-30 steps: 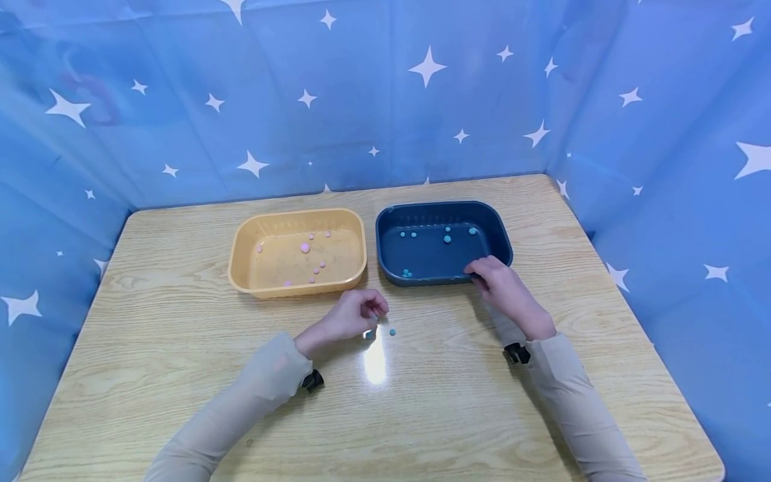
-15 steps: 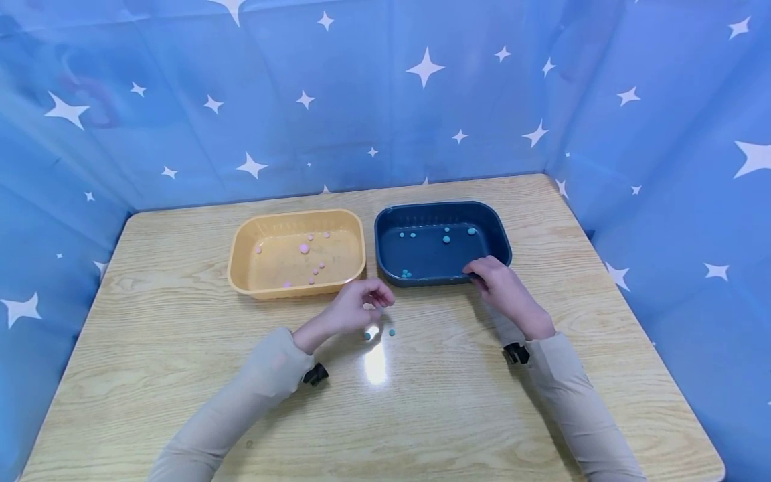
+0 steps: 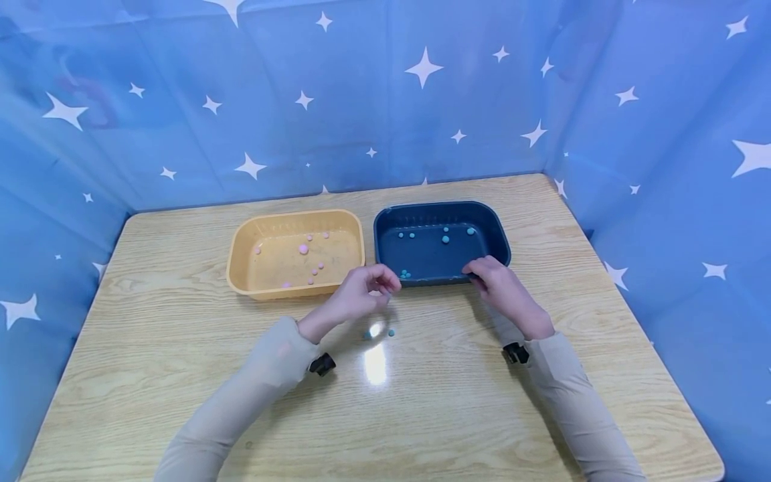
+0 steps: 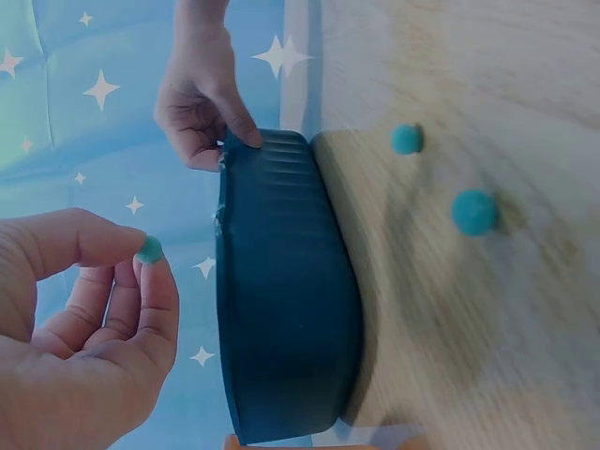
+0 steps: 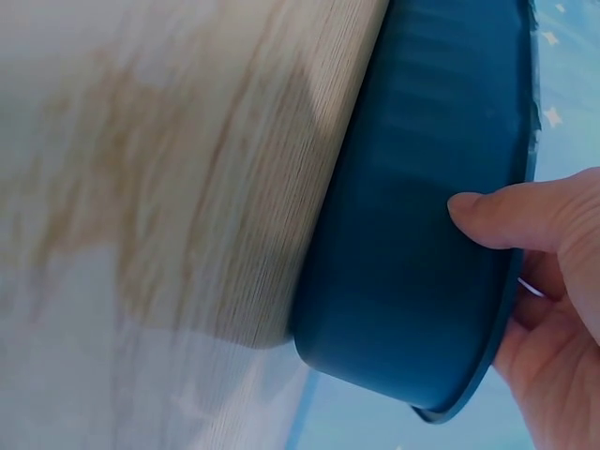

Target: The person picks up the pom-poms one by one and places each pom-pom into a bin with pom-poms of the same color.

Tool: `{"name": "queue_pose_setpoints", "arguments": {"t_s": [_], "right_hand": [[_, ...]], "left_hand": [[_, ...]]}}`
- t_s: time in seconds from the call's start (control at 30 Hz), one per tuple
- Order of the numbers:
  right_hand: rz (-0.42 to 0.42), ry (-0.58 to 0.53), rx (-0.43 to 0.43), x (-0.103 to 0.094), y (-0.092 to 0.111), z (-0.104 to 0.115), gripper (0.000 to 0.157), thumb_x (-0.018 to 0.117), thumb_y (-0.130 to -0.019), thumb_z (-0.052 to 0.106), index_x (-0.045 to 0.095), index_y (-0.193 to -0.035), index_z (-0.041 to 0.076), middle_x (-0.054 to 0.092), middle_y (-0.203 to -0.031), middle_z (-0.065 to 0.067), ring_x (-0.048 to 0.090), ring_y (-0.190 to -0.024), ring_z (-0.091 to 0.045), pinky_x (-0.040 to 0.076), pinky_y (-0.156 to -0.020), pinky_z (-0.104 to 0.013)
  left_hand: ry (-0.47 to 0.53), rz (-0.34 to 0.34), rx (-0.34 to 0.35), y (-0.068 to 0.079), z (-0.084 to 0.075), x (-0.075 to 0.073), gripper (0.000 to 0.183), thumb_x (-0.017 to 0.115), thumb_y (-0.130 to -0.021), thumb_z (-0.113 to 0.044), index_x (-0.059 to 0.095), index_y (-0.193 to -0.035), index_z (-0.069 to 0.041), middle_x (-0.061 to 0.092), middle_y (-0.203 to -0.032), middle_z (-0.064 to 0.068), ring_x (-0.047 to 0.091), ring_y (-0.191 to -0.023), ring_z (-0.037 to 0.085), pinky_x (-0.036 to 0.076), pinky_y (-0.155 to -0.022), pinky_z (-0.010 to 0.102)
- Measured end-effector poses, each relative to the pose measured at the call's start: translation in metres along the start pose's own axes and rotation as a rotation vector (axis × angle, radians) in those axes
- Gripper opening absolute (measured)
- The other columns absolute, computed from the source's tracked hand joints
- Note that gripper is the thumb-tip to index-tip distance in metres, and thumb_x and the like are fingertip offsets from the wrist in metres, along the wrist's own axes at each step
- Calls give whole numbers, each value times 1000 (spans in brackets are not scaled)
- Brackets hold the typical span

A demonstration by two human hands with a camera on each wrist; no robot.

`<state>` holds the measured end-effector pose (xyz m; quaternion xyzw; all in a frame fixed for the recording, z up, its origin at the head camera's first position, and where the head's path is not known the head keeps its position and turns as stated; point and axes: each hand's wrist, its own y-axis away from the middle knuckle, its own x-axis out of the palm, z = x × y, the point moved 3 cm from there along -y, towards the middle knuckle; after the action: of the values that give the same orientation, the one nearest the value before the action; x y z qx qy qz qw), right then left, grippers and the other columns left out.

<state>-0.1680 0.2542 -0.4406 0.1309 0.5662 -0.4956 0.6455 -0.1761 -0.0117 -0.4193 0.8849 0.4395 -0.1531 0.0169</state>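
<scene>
Between thumb and fingertip, my left hand (image 3: 361,294) pinches a small teal ball (image 4: 149,249), which shows in the left wrist view. In the head view that hand is at the near left corner of the dark blue basin (image 3: 421,258). My right hand (image 3: 506,291) grips the basin's near rim toward its right end, thumb (image 5: 483,214) on the outer wall. Several teal balls lie inside the basin. Two more, a larger teal ball (image 4: 474,213) and a smaller teal ball (image 4: 406,139), rest on the table in front of it.
A yellow basin (image 3: 241,271) with several pink balls (image 3: 304,249) stands left of the blue one. Both are on a wooden table (image 3: 434,415). A blue star-patterned curtain (image 3: 361,100) hangs behind and along the sides.
My left hand has risen from near the balls on the table and moved right and away, up to the blue basin's near left corner. The right hand keeps its grip on the rim.
</scene>
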Motion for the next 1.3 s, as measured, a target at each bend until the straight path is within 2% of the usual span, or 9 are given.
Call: {"name": "queue_pose_setpoints", "arguments": {"t_s": [0.27,0.43,0.57,0.73,0.87,1.0,1.17,1.3], "right_hand": [[-5,-3,-1,0,0,0,26,63,-72,-20,63,-88,0,65,-87,-12,58,-83,-26,51,-70,-40],[-16,0,-8,-1,1,0,26,63,-72,-20,63,-88,0,65,-87,-12,58,-82,-26,51,-69,-39],[-16,-2,-7,-1,1,1,26,63,-72,-21,63,-88,-1,65,-87,-12,58,-82,-26,51,-70,-40],[-9,-5,2,0,1,1,26,63,-72,-21,63,-88,0,65,-87,-12,58,-83,-26,51,-70,-40],[-11,-3,3,0,1,1,26,63,-72,-21,63,-88,0,65,-87,-12,58,-82,-26,51,-70,-39],[-11,-5,1,0,1,0,26,63,-72,-20,63,-88,0,65,-87,-12,58,-83,-26,51,-70,-39],[-11,-7,1,0,1,0,25,63,-73,-20,63,-88,0,65,-87,-12,58,-83,-26,51,-70,-39],[-8,-10,2,-1,1,0,24,62,-74,-19,63,-88,0,65,-87,-12,58,-84,-26,51,-71,-40]], "left_hand": [[53,-41,-75,-11,-2,0,22,53,-79,16,61,-96,4,61,-97,22,56,-84,19,49,-78,29],[91,-46,-83,-19,-7,0,20,54,-81,14,60,-97,5,60,-100,25,57,-85,22,49,-76,26],[124,-59,-79,-26,-10,-1,19,54,-81,15,60,-98,6,61,-98,21,57,-86,24,50,-76,24],[154,-73,-107,-33,-11,-2,19,54,-82,14,60,-98,5,62,-96,13,57,-87,29,50,-75,23],[190,-85,-133,-38,-13,-3,18,54,-84,13,59,-99,5,60,-100,18,57,-91,33,50,-77,24],[233,-102,-167,-44,-16,-4,17,54,-85,12,60,-99,3,59,-104,21,57,-90,27,50,-79,24],[265,-105,-167,-54,-20,-3,18,55,-85,12,60,-100,2,62,-99,13,58,-94,29,51,-82,27],[275,-111,-144,-65,-21,-2,19,55,-85,12,60,-100,3,62,-102,17,57,-99,34,51,-83,28]]}}
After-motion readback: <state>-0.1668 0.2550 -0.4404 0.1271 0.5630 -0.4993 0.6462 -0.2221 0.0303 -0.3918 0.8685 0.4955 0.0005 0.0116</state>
